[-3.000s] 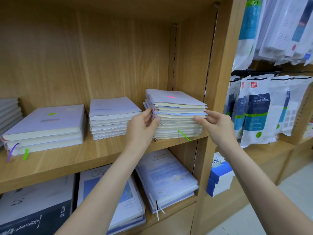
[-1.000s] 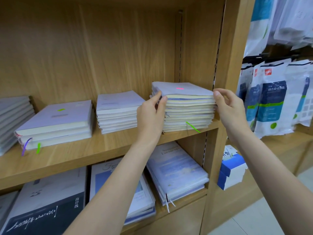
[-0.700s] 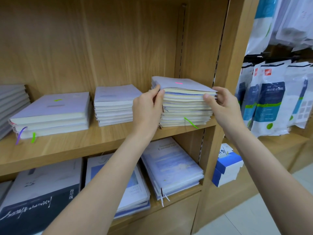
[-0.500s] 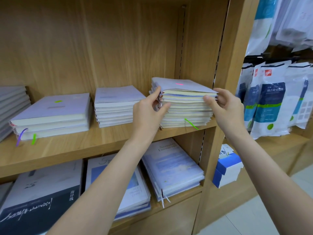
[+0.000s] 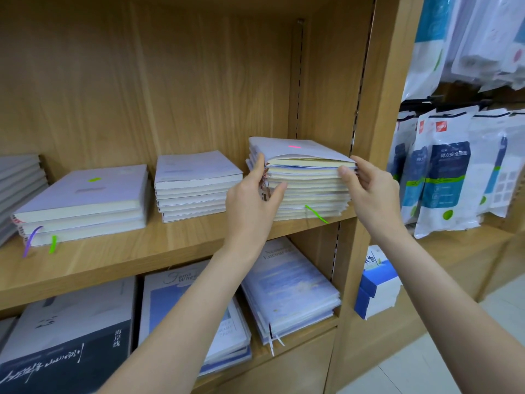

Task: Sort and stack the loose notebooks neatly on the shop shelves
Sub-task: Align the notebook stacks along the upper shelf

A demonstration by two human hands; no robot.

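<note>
- Left hand [image 5: 252, 200] clamped on the stack's [image 5: 309, 189] near-left corner — thumb in front, fingers up the side, likely to square the edges.
- Right hand [image 5: 366, 189] pinching the top-right corner, steadying.
- Stack on the shelf [image 5: 176, 243], hard by the right upright [image 5: 383, 109].

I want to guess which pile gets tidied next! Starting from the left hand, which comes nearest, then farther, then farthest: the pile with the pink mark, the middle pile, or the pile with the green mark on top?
From the left hand, in the head view:
1. Pile with the pink mark: the hand grips its left edge.
2. Middle pile: just to the hand's left.
3. Pile with the green mark on top: farther left along the shelf.
</note>
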